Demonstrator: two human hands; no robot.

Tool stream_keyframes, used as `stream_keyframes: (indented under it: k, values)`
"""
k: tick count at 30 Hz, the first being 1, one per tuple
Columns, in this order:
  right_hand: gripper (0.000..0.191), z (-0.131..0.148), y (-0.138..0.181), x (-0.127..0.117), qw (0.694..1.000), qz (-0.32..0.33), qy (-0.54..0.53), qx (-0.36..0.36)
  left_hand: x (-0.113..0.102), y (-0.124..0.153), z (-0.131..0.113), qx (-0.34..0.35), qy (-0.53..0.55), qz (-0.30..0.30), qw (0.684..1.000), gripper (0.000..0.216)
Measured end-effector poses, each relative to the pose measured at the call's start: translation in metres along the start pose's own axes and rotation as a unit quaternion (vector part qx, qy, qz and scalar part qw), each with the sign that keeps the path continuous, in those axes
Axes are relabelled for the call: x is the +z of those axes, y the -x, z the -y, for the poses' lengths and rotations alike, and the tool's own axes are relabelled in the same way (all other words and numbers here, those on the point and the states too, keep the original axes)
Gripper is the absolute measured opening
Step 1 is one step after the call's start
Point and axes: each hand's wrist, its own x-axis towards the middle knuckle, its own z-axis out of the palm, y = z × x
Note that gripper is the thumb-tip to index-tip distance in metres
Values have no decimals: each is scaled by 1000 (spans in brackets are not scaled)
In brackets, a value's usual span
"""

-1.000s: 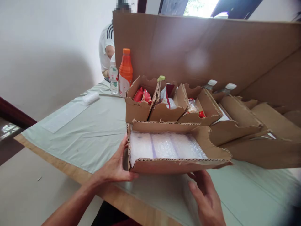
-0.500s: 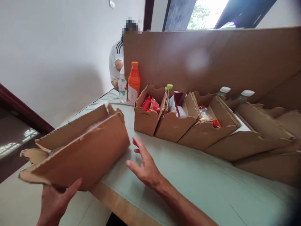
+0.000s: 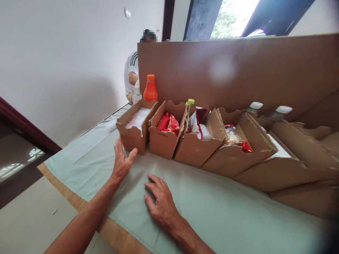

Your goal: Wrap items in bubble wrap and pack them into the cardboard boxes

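An open cardboard box stands at the left end of a row of similar boxes, with clear plastic packaging inside. Close to its lower left front corner is my left hand, thumb and fingers apart; whether the fingertips touch the cardboard I cannot tell. My right hand hovers over or rests on the cloth in front of the row, fingers spread and holding nothing. Beside the left box is a cardboard box with red packets.
More boxes run rightward, holding snack packets. Behind them rise an orange bottle, a clear bottle and a tall cardboard panel. A person in a white shirt sits beyond. Pale green cloth covers the table.
The cardboard box in my left hand has been set upright at the row's left end, and that hand has opened. My right hand has moved slightly down.
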Motion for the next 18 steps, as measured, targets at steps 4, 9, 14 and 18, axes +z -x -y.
stream_keyframes:
  k: [4, 9, 14, 18]
  values:
    - [32, 1, -1, -1, 1000, -1, -14, -6, 11, 17, 5, 15, -42, 73, 996, 65]
    - [30, 3, -2, -3, 999, -4, -32, 2, 7, 28, 4, 60, -94, 132, 985, 46]
    - [28, 5, -2, -4, 999, -2, -39, 7, 10, 23, 4, 119, -136, 174, 968, 31]
    - [28, 6, -3, -5, 999, 2, -37, 6, 8, 22, 7, 148, -165, 187, 957, 30]
